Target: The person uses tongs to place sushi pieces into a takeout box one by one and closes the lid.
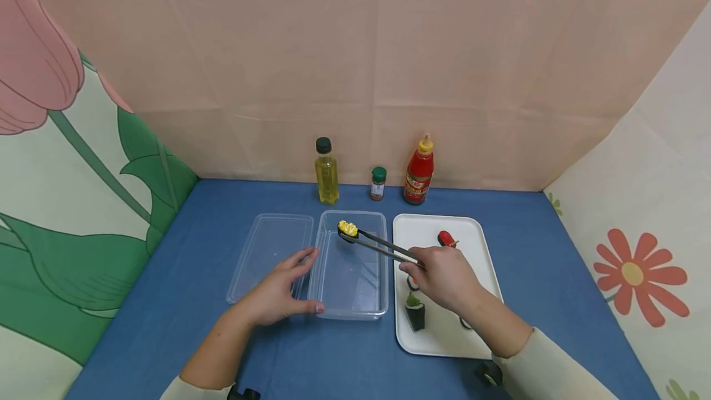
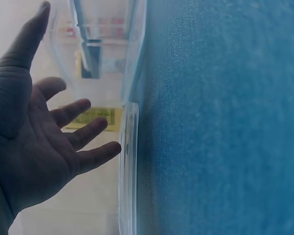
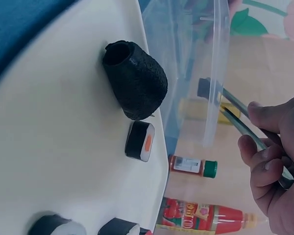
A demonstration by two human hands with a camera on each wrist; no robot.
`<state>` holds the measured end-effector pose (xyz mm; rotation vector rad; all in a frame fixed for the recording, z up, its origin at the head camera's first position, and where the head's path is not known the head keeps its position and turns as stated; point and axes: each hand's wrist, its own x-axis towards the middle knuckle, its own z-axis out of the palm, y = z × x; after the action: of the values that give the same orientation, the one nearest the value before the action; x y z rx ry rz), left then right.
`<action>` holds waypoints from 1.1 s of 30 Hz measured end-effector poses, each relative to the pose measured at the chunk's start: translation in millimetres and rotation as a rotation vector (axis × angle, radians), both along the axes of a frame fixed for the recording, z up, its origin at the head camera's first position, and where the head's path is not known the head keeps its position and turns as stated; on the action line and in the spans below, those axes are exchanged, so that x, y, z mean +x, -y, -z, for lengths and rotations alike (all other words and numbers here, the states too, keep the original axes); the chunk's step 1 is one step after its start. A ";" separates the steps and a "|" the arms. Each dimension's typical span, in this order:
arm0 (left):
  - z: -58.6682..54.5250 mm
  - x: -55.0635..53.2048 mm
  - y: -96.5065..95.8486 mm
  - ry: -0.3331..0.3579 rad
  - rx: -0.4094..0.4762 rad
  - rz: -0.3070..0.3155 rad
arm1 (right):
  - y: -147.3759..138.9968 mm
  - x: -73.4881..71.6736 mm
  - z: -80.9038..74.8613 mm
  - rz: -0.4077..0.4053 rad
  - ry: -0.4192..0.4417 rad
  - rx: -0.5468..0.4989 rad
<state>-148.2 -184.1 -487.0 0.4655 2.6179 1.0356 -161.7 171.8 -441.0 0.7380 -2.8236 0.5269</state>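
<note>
My right hand (image 1: 447,273) grips dark tongs (image 1: 389,247), whose tips pinch a piece of corn-topped sushi (image 1: 348,227) over the clear plastic container (image 1: 352,292). In the right wrist view, the sushi shows as a dark block behind the container wall. My left hand (image 1: 283,292) is beside the container's left side, fingers spread, holding nothing; whether it touches the wall I cannot tell. On the white tray (image 1: 439,341) lie a black hand roll (image 3: 137,81), a sushi roll with an orange centre (image 3: 140,142) and a red-topped piece (image 1: 446,239). My right arm partly hides the tray.
A clear lid (image 1: 266,252) lies on the blue cloth left of the container. Along the back stand an oil bottle (image 1: 327,176), a small green-capped jar (image 1: 378,185) and a red sauce bottle (image 1: 419,175). Patterned sheets border both sides.
</note>
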 end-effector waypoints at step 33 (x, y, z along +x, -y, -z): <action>2.1 -1.2 0.8 -0.001 0.013 0.011 | 43.1 -29.7 -2.2 0.059 0.194 0.161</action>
<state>-149.4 -184.9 -489.0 0.4829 2.6074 1.0498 -191.5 128.7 -438.8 0.6613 -3.0870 0.3847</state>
